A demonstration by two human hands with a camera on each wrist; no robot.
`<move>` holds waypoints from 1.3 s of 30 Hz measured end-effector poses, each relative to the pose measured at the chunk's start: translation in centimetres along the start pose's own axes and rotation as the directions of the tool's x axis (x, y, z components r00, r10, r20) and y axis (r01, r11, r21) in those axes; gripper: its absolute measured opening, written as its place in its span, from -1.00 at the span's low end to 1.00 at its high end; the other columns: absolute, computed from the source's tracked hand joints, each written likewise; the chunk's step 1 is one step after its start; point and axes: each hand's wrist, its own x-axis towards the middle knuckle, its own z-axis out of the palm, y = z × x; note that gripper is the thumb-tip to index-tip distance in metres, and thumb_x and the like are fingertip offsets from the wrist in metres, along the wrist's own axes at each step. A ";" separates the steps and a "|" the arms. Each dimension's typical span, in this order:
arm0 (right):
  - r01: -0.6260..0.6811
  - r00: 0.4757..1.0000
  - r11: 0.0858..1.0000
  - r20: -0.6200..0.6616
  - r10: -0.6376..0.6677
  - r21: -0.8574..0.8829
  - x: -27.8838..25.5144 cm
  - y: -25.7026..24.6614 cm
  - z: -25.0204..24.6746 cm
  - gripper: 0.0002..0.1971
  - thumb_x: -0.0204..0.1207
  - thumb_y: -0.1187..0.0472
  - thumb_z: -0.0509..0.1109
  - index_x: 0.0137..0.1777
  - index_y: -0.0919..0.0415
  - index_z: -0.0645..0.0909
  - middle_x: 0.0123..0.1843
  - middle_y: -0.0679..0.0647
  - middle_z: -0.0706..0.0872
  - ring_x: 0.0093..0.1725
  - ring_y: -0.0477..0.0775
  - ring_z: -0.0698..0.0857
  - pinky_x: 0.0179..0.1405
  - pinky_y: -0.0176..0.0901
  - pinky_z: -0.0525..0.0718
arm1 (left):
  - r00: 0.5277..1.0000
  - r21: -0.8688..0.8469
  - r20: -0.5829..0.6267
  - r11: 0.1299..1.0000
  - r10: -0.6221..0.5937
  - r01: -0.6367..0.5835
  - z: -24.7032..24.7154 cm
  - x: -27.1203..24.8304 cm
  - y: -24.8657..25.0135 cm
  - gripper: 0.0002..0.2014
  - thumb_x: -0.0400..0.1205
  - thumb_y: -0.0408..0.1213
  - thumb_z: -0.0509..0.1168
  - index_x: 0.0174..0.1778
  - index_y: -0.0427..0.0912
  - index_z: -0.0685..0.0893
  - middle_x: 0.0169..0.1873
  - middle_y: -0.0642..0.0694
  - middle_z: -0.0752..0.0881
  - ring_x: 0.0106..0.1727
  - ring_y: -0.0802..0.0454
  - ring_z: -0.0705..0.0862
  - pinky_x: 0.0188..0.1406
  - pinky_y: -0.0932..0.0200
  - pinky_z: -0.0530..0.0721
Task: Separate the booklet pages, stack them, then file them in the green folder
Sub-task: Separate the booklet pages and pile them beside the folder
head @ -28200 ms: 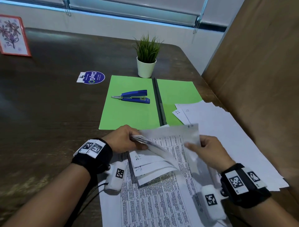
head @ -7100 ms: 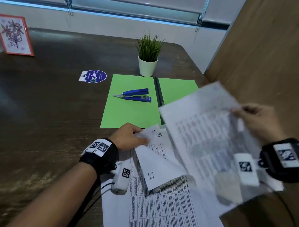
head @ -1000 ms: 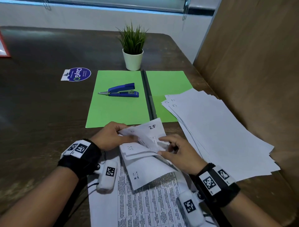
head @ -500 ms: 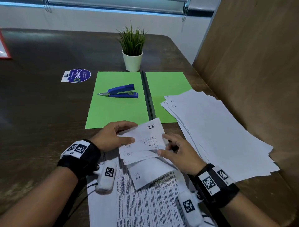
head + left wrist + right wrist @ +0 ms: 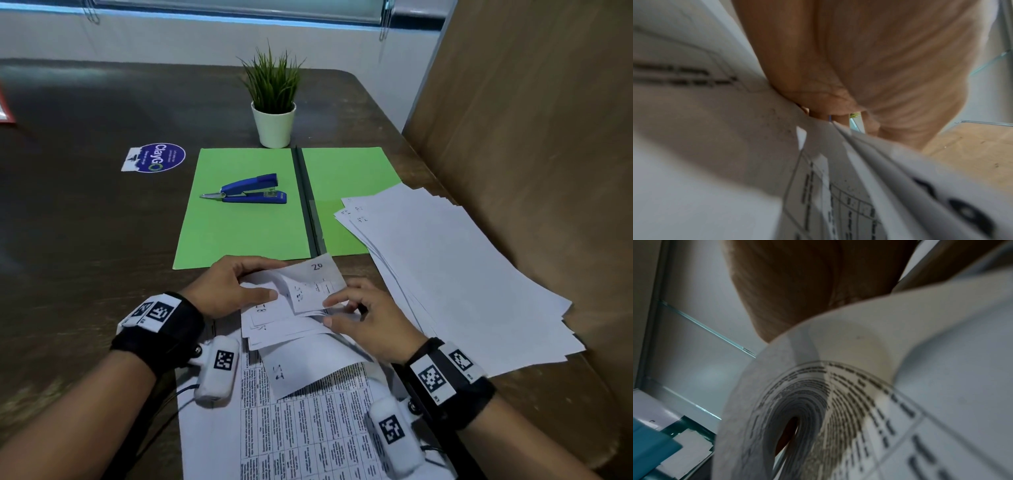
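At the tabletop's near edge, just below the open green folder point(image 5: 239, 219), your left hand point(image 5: 229, 291) pinches the booklet's point(image 5: 308, 394) folded-back corners while your right hand point(image 5: 370, 325) pinches the page marked 20 point(image 5: 322, 284), both wrists low.

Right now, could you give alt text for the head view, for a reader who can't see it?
Left hand and right hand pinch folded-back booklet corners. Beyond lies an open green folder with a blue stapler; loose pages lie right.
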 end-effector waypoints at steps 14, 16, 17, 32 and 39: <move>0.006 1.000 0.994 0.022 -0.004 -0.112 -0.3 -0.9 -0.3 -0.53 0.31 -0.22 0.60 0.23 -0.28 0.67 0.28 -0.46 0.46 0.00 -0.26 0.62 0.14 -0.04 0.71 | 0.996 0.075 -0.025 0.994 -0.080 0.081 0.3 0.2 0.1 -0.87 0.64 -0.21 0.47 0.02 0.14 0.85 -0.02 0.22 0.86 0.02 0.27 0.79 0.21 0.14 0.71; 0.001 0.999 0.999 0.041 0.001 -0.048 -0.5 -1.1 -0.4 -0.31 0.17 -0.41 0.58 0.34 -0.34 0.60 0.36 -0.50 0.41 0.07 -0.31 0.62 0.19 -0.06 0.70 | 0.995 -0.024 0.001 0.995 -0.096 0.096 0.5 -0.1 0.7 -0.82 0.68 -0.03 0.37 -0.04 0.08 0.88 -0.06 0.19 0.88 -0.01 0.28 0.80 0.27 0.09 0.67; -0.005 0.998 1.000 0.067 0.005 -0.003 -0.7 -1.2 -0.5 -0.25 0.09 -0.47 0.59 0.35 -0.39 0.58 0.41 -0.45 0.39 0.14 -0.31 0.62 0.23 -0.05 0.70 | 0.994 -0.071 0.011 0.992 -0.107 0.108 0.6 -0.3 0.9 -0.66 0.67 0.11 0.26 -0.04 0.04 0.89 -0.04 0.14 0.88 0.01 0.25 0.81 0.29 0.07 0.65; 0.000 0.958 0.927 -0.265 0.107 0.375 0.0 -0.8 -1.0 -0.94 0.48 0.38 0.55 -0.10 0.24 0.79 -0.07 0.24 0.85 -0.11 0.15 0.78 0.01 0.13 0.76 | 0.994 0.068 -0.033 0.992 -0.104 0.106 0.4 0.1 0.0 -0.23 0.54 0.43 0.29 -0.36 -0.38 0.54 -0.41 -0.14 0.40 -0.35 -0.01 0.42 -0.02 -0.01 0.57; 0.065 0.972 0.888 -0.229 0.046 0.456 0.0 -0.7 -0.9 -0.90 0.41 0.16 0.63 -0.15 0.18 0.85 -0.05 0.21 0.85 -0.02 0.24 0.81 -0.03 -0.01 0.72 | 0.988 0.012 -0.073 0.990 -0.137 0.138 0.7 0.0 0.3 -0.34 0.72 0.11 0.25 -0.33 -0.53 0.48 -0.39 -0.19 0.49 -0.31 -0.03 0.46 0.04 0.19 0.63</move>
